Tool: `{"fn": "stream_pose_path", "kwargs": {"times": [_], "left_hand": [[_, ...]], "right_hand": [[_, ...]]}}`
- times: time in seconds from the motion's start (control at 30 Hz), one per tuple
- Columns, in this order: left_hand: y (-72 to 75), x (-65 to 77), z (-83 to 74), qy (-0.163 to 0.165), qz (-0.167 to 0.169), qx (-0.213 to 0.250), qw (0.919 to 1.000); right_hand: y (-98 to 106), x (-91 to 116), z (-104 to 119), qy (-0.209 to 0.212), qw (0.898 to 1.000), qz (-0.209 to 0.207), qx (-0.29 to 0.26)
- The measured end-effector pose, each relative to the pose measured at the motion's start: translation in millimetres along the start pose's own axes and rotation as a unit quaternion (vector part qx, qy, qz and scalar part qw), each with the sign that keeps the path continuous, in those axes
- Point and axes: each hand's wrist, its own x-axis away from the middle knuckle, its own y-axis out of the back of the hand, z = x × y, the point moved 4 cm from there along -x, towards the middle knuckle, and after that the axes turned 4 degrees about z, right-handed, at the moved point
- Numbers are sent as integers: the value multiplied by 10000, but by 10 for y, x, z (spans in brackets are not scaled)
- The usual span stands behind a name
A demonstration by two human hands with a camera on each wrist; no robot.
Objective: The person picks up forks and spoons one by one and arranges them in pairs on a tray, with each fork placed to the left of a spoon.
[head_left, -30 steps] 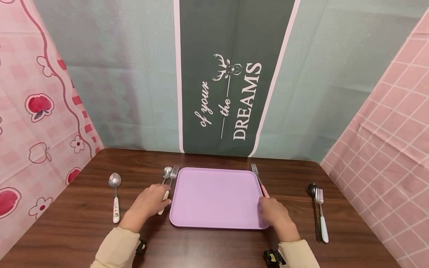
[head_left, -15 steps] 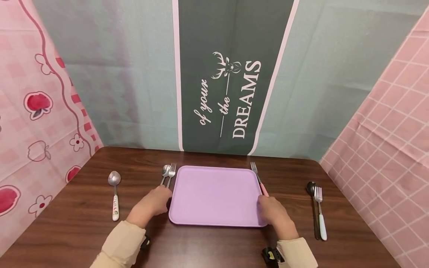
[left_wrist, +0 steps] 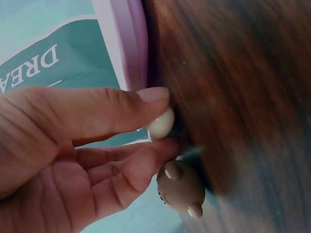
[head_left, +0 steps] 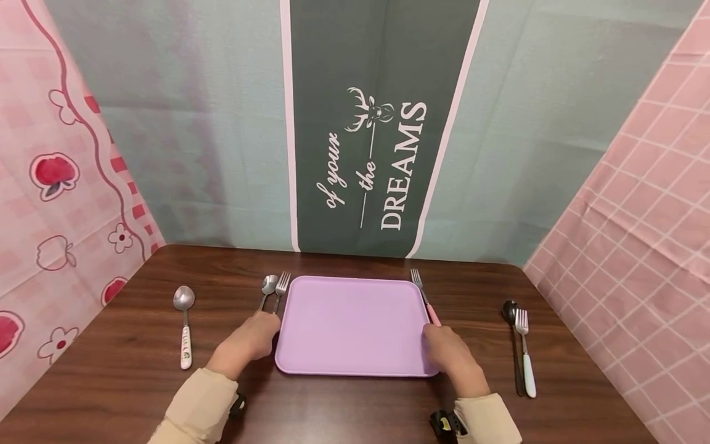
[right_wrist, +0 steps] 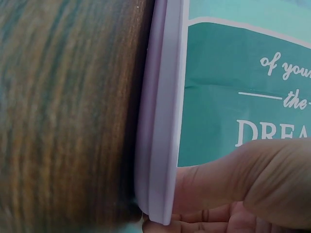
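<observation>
In the head view my left hand (head_left: 251,338) is over the handles of a fork (head_left: 282,283) and a spoon (head_left: 269,285), just left of the lilac tray (head_left: 355,327). The left wrist view shows thumb and forefinger pinching a rounded cream handle end (left_wrist: 162,124), the fork's. Beside those fingers is a brown bear-shaped handle end (left_wrist: 181,189). My right hand (head_left: 450,356) grips the tray's right edge near its front corner, thumb on the upper side. In the right wrist view, fingers show below the tray rim (right_wrist: 163,121).
A pink-handled fork (head_left: 434,316) lies beyond my right hand, along the tray. At far left is a spoon with a white patterned handle (head_left: 185,348). A dark spoon (head_left: 517,357) and a white-handled fork (head_left: 529,373) lie at far right. Patterned cloths surround the brown table (head_left: 355,413).
My left hand has lowered and turned inward over the cutlery; the cream handle that showed under its fingers is now hidden in the head view. My right hand stays at the tray's edge.
</observation>
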Motion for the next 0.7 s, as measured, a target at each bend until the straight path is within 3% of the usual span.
{"fn": "stream_pose_path", "kwargs": {"times": [0.4,0.7], "left_hand": [[99,-10,5,-12,-443,107,9990],[143,3,-13,-60,-411,244,9988]], "right_hand": [[-2,9,25,57,9999,-66,99],[-1,11,19,97,9998,-109,100]]}}
